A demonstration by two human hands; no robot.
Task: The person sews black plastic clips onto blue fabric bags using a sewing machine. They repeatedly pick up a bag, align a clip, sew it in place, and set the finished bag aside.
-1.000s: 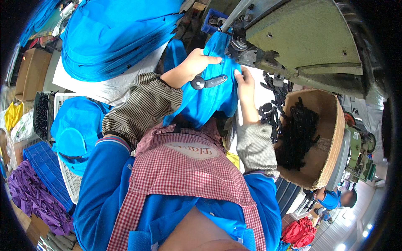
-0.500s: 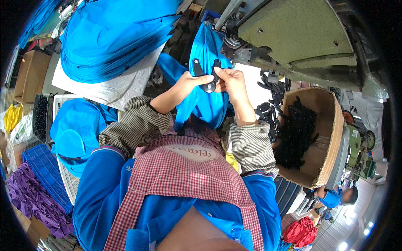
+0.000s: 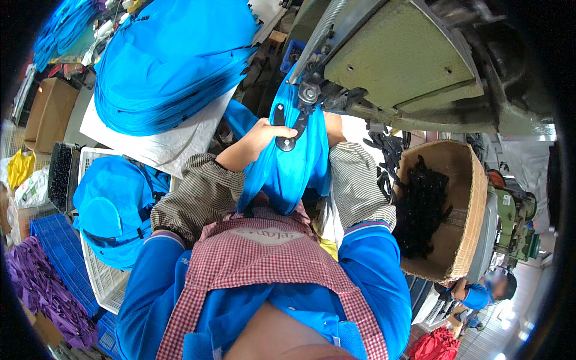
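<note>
Reaching across the left edge of the blue cloth (image 3: 303, 171), the left hand (image 3: 258, 138) is the nearer of the two. Its thumb lies over the black V-shaped piece (image 3: 287, 143), touching it; its fingers pass out of sight, so that it appears to pinch piece and cloth together. The black V-shaped piece lies on the face of the blue cloth, between the left and right edges and well above the lower edge, which hangs toward the checked apron (image 3: 258, 264). From the left hand it lies directly to the right, at the thumb. Its long axis follows the length of the blue cloth, crosswise to the thumb: the rounded, joined end points toward the lower edge, and two limbs spread toward the upper. The left limb leans slightly left; the right limb leans right, toward the metal head (image 3: 308, 94) of the green machine (image 3: 402, 57), where contact cannot be told. At the right edge of the blue cloth, the right hand (image 3: 334, 127) is mostly hidden, a patch of skin showing above the striped sleeve (image 3: 360, 180); its hold cannot be told. The visible parts of the hands are apart. Farthest right, loose black parts (image 3: 389, 147) lie beside the cardboard box (image 3: 474, 222).
</note>
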